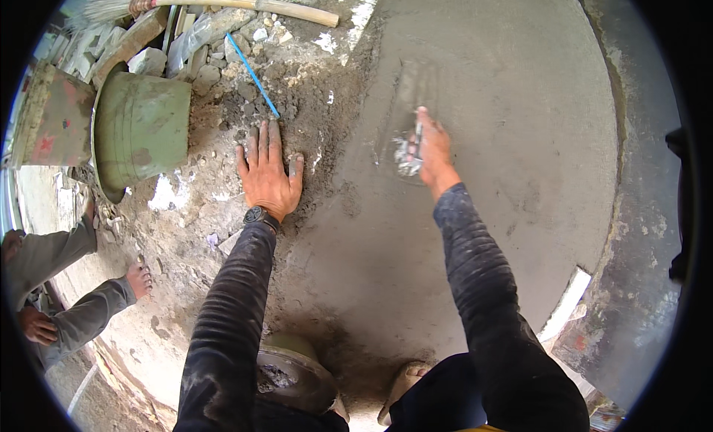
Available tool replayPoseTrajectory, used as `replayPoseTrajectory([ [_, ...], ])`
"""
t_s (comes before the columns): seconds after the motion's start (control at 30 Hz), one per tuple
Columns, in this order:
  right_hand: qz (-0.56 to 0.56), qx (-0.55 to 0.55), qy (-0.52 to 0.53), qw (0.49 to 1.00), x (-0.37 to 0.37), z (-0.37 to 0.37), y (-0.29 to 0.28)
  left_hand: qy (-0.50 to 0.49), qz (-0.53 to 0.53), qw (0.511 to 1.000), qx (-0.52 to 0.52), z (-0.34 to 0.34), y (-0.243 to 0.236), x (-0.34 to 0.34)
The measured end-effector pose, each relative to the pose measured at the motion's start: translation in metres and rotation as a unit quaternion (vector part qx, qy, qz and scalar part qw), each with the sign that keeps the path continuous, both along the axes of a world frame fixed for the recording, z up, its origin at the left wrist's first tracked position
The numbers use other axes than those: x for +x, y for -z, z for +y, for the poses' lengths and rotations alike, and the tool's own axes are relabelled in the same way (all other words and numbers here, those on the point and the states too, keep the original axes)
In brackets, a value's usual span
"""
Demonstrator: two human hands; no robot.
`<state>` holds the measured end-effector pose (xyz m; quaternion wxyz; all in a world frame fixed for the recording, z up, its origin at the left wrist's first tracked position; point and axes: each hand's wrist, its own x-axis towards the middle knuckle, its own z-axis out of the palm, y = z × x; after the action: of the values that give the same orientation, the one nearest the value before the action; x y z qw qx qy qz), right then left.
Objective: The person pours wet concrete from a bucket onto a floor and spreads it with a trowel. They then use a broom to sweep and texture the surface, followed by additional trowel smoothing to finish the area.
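My left hand [269, 181] lies flat on the rough, crumbly ground with its fingers stretched out, a dark watch on the wrist. Its fingertips are close to the lower end of a thin blue stick [252, 75]. My right hand [437, 151] is closed round the handle of a trowel [417, 90], whose blade is smeared by motion. The trowel rests on a wide, smooth layer of wet grey cement [520, 112], right of my left hand. The handle is mostly hidden by my fingers.
A green bucket [145, 127] lies on its side at the left, against another dirty bucket [56, 116]. Behind are rubble and a broom [252, 7]. A bucket [297, 384] stands by my feet. Another person's bare foot [139, 280] shows left. A white strip [566, 304] borders the cement.
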<state>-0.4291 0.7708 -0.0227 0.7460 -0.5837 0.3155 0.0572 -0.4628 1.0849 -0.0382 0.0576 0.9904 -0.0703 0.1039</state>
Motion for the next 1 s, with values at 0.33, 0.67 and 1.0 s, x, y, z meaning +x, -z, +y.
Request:
replayPoseTrajectory([
  [0.33,-0.022,-0.112,-0.041,0.993,0.054,0.04,0.0,-0.004,0.009,1.0,-0.012,-0.001,0.0,0.001],
  [0.67,0.031,-0.245,0.073,0.966,0.141,-0.103,-0.004,-0.006,0.037,0.999,-0.007,-0.002,-0.006,0.002],
  [1.0,-0.069,-0.075,-0.005,0.995,0.186,-0.003,0.001,-0.005,0.035,0.999,-0.003,0.001,-0.003,0.003],
])
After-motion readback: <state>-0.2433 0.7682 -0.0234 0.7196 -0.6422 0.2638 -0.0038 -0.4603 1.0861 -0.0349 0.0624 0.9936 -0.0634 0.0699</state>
